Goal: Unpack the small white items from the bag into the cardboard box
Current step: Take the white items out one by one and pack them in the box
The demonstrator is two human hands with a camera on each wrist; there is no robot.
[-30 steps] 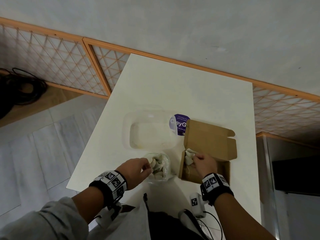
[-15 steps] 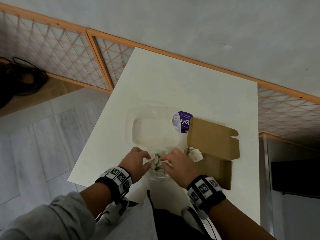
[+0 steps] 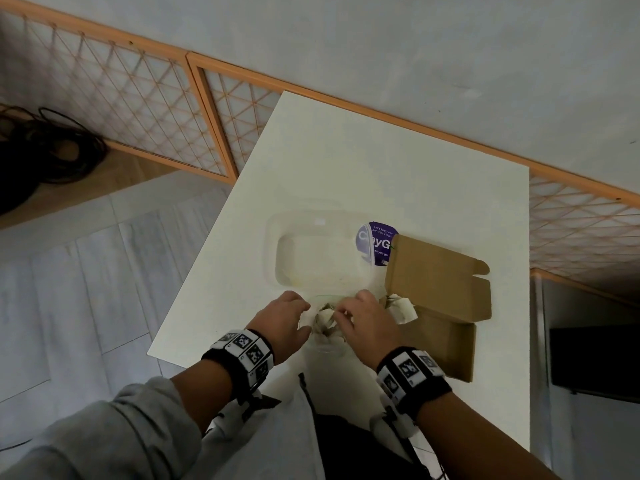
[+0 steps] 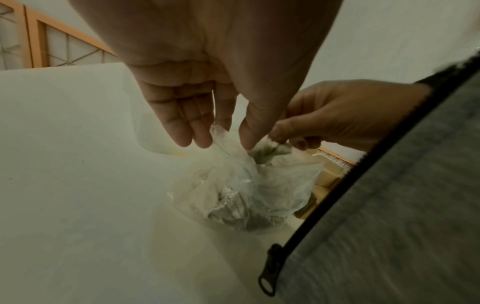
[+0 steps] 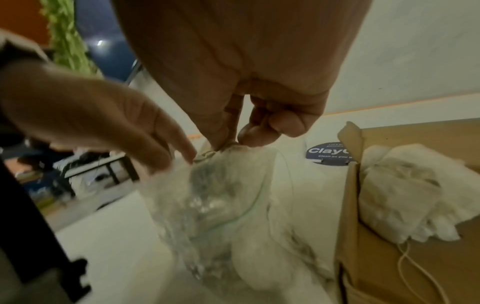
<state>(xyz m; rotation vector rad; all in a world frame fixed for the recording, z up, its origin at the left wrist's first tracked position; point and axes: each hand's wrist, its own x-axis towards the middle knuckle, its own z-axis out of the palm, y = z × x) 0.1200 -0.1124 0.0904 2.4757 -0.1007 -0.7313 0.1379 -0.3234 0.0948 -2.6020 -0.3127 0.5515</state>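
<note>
1. Head view: your left hand and right hand meet over the clear plastic bag at the near edge of the desk. The cardboard box stands open just right of the bag, with white items at its near-left corner. A clear plastic container lies beyond the bag, touching a round purple sticker.

2. Left wrist view: your left hand pinches the bag's upper edge between thumb and fingers; the remaining fingers extend nearly straight. Your right hand grips a small white item at the bag's mouth.

3. Right wrist view: your right hand has its thumb and forefinger closed on a small item at the bag's top. The left hand holds the bag's left edge. White items rest inside the box, right of the bag.
</note>
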